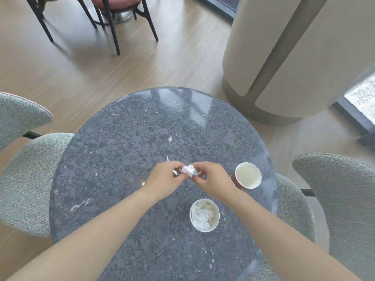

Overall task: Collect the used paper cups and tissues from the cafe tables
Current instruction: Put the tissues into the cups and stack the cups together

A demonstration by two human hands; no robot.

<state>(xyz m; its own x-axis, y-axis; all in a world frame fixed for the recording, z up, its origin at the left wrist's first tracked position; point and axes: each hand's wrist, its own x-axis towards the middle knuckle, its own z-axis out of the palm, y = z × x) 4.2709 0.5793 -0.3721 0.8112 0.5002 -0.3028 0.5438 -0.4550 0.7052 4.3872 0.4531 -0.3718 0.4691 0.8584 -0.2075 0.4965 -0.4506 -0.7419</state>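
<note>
Over the middle of a round dark stone table (125, 142), my left hand (164, 179) and my right hand (211, 181) meet and pinch a crumpled white tissue (189, 170) between their fingertips. A red paper cup (248, 175), its white inside empty, stands upright just right of my right hand. Nearer to me stands a white paper cup (204, 215) with crumpled tissue stuffed inside.
Grey-green upholstered chairs ring the table: two at the left (30, 179) and one at the right (341, 199). A wide cream pillar (294, 57) rises at the back right. Dark-legged chairs (113, 21) stand on the wooden floor beyond.
</note>
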